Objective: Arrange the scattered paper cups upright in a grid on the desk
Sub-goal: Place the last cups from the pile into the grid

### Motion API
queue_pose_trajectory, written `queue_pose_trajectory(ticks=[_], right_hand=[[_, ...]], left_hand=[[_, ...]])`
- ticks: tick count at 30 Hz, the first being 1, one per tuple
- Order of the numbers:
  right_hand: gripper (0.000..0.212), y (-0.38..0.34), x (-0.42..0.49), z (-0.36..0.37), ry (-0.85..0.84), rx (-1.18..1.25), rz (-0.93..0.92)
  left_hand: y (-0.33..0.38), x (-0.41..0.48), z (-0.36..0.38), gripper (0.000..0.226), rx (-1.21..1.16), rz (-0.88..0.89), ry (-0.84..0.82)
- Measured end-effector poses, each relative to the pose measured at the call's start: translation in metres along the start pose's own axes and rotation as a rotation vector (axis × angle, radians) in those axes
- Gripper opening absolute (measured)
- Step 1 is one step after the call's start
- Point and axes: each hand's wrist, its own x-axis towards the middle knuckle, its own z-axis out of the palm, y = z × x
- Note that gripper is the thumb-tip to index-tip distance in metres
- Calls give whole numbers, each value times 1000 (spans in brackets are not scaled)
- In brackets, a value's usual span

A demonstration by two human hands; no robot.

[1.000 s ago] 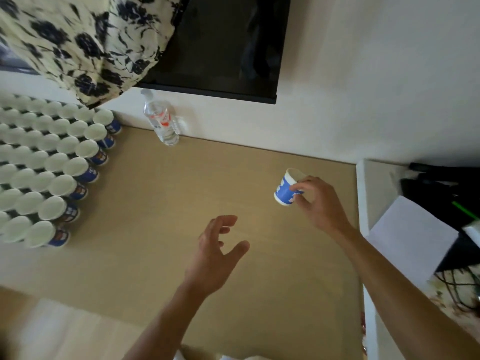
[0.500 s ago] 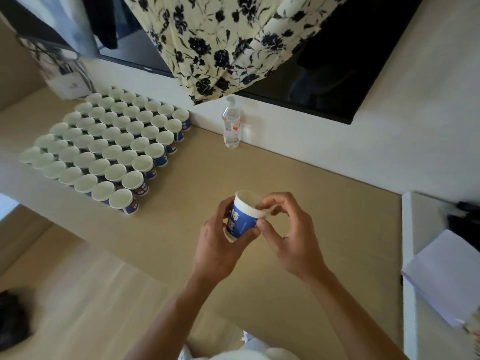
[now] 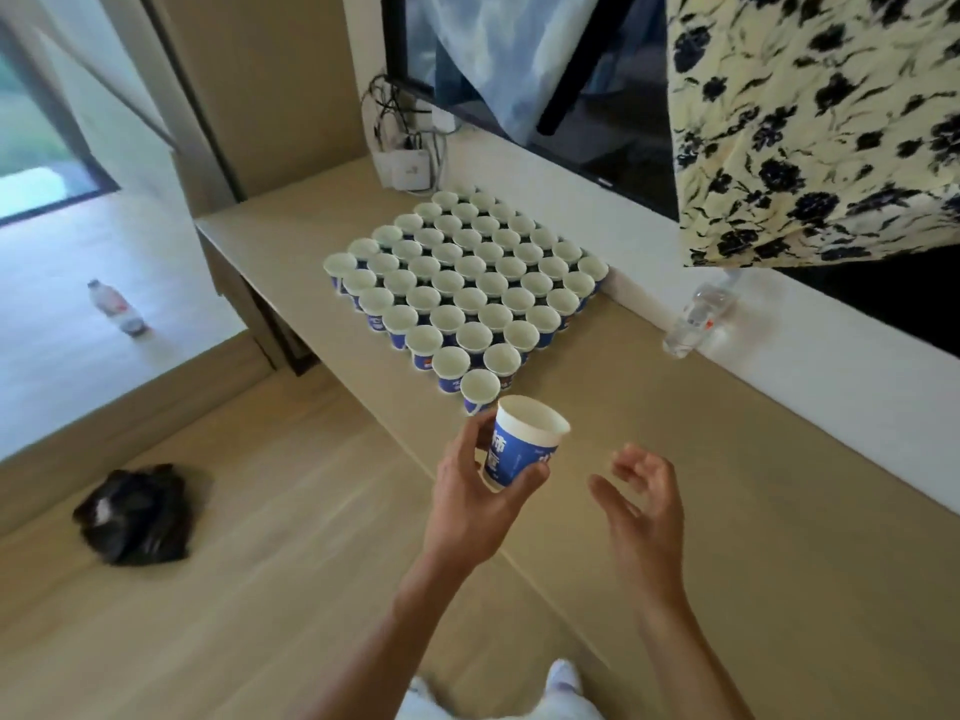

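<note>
Left hand (image 3: 467, 493) grips a blue-and-white paper cup (image 3: 522, 449); right hand (image 3: 640, 504) is empty, its fingers loosely spread.

Head view: the held cup is upright, slightly tilted, above the desk (image 3: 675, 439), just in front of the nearest corner of the grid of upright cups (image 3: 467, 288). A water bottle (image 3: 698, 317) stands by the wall under a floral cloth (image 3: 810, 122). The white print on the cup is too blurred to read.

Your desk (image 3: 779, 485) carries a grid of upright cups (image 3: 470, 298), a bottle (image 3: 696, 317) by the wall, and a box (image 3: 408, 168) at its far end.
</note>
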Motion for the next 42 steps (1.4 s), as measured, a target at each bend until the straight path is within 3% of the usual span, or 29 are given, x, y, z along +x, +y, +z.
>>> queue_pose_trajectory(ticks=[5,13,26,34,42], right_hand=[[41,5,-5,82,-122,85,45],[39,17,39,198,-254,103,128],[41,27,151,384,-383,188,249],[38,37,193,440,-302,56,296],[47,40,226,490,1,-8,322]], left_hand=[[-14,18,-70,50,-3,-26,119],[-54,78,-150,63,33,-64,278],[-123,252,-257,63,195,-162,288],[-189,346,-293,62,256,-181,161],[-262,428,-316,59,292,-184,-47]])
